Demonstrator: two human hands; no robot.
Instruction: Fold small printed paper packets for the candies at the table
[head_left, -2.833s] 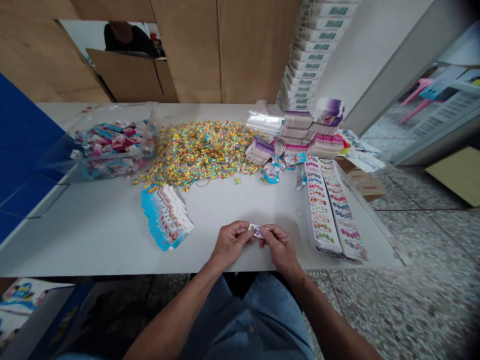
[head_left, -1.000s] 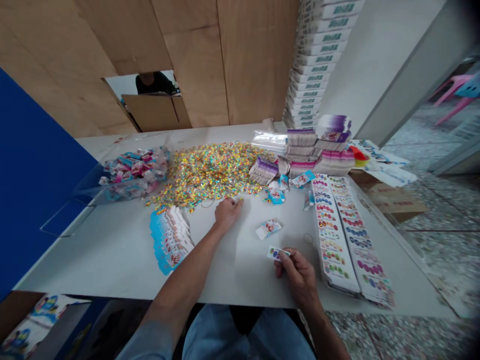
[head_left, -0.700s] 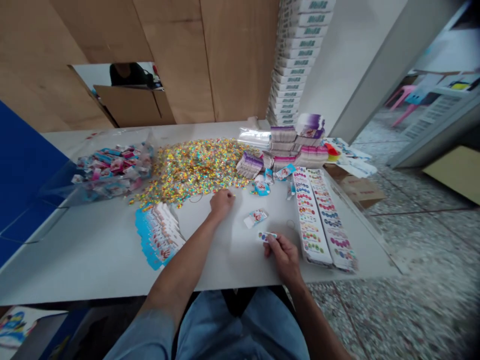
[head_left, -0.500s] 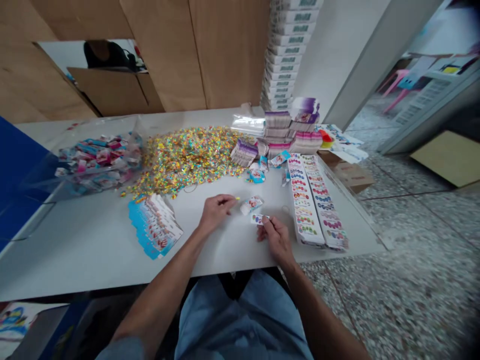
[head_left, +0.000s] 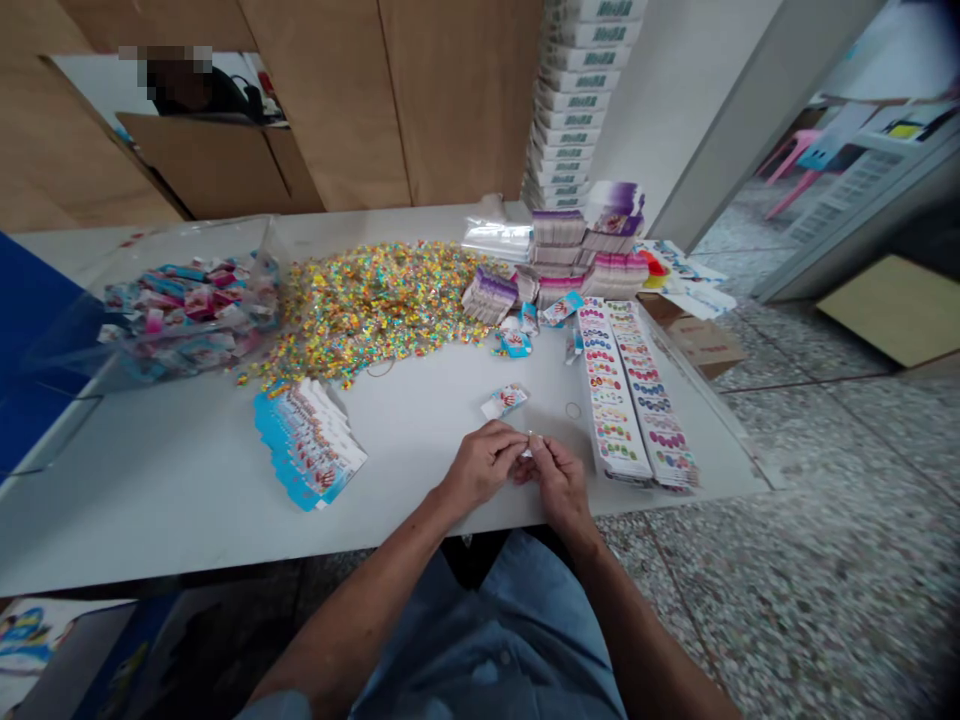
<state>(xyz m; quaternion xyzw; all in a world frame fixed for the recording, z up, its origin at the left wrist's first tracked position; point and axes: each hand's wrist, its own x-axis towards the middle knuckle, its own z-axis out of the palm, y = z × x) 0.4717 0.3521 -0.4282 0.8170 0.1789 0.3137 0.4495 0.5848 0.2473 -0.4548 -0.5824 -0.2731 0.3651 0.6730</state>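
A small printed card (head_left: 527,451) is pinched between the closed fingers of the left hand (head_left: 484,464) and the right hand (head_left: 561,485), mostly hidden, above the white table (head_left: 187,500). A printed packet (head_left: 504,401) is lying near, untouched.

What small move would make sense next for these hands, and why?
Probably carry the small printed strip forward to the loose card just ahead. The left hand and right hand are pinching the strip together at the fingertips, and that card is the nearest loose item, so it looks like an easy short reach.
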